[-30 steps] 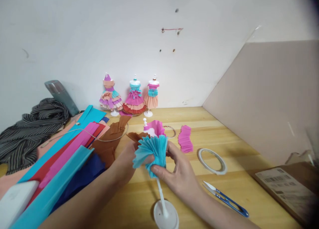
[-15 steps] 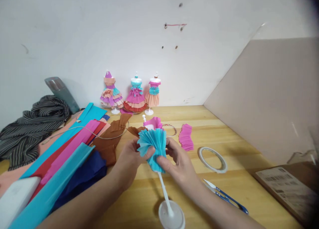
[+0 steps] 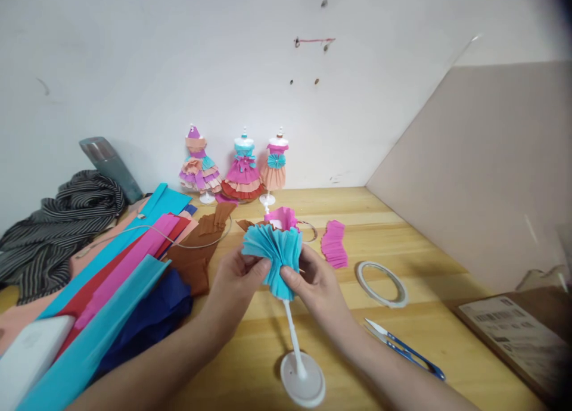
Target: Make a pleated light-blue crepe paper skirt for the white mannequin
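Note:
A pleated piece of blue crepe paper [image 3: 277, 250] fans out between my two hands. My left hand [image 3: 236, 277] pinches its left side between thumb and fingers. On the right side, my right hand [image 3: 315, 280] grips the same pleats with the thumb in front. Behind the paper is a small white mannequin stand [image 3: 295, 339], tilted, with its round base toward me. Pink crepe paper [image 3: 283, 217] wraps its top, and brown paper shows at its left. The blue paper hides the mannequin's middle.
Three dressed mini mannequins [image 3: 243, 170] stand by the wall. Coloured crepe sheets [image 3: 111, 280] and striped cloth [image 3: 67, 220] lie left. To the right are a pink pleated strip [image 3: 334, 244], a tape roll [image 3: 360, 274], thread snips [image 3: 404, 348] and a cardboard box [image 3: 513, 333].
The blue pleats have spread wider and turned more upright between my hands. The mannequin's top has moved slightly right, its base slightly left. My left thumb has shifted left.

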Motion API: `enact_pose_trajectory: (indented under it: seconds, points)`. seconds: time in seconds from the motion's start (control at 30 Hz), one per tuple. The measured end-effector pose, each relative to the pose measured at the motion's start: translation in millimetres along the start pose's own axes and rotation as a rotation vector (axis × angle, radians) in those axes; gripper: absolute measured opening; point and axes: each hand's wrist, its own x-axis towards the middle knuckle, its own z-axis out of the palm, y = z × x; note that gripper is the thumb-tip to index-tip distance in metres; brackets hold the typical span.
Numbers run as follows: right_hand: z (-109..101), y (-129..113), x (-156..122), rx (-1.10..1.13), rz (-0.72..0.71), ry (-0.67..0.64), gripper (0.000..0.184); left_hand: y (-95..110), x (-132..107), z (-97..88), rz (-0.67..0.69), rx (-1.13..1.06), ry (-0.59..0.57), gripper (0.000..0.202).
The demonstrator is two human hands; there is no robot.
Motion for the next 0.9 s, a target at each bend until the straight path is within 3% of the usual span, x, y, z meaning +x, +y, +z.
enact_pose_trajectory:
  seconds: [0.13, 0.3, 0.5, 0.9]
  points:
    - [-1.6, -2.7, 0.8, 0.030, 0.060, -0.032, 0.040, -0.4, 0.6, -0.7, -0.031, -0.023, 0.001, 0.017]
    - [-2.1, -2.7, -0.5, 0.138, 0.103, -0.046, 0.040, 0.4, 0.6, -3.4, -0.106, -0.156, -0.086, 0.018]
    - [-1.1, 3.0, -1.8, 0.198, 0.097, -0.025, 0.044, 2.5, 2.6, -4.5, -0.225, -0.238, -0.046, 0.022]
    - [2.3, 0.7, -4.0, 0.123, 0.005, 0.033, 0.038, -3.8, 1.9, -0.7, -0.111, -0.229, -0.036, 0.021]
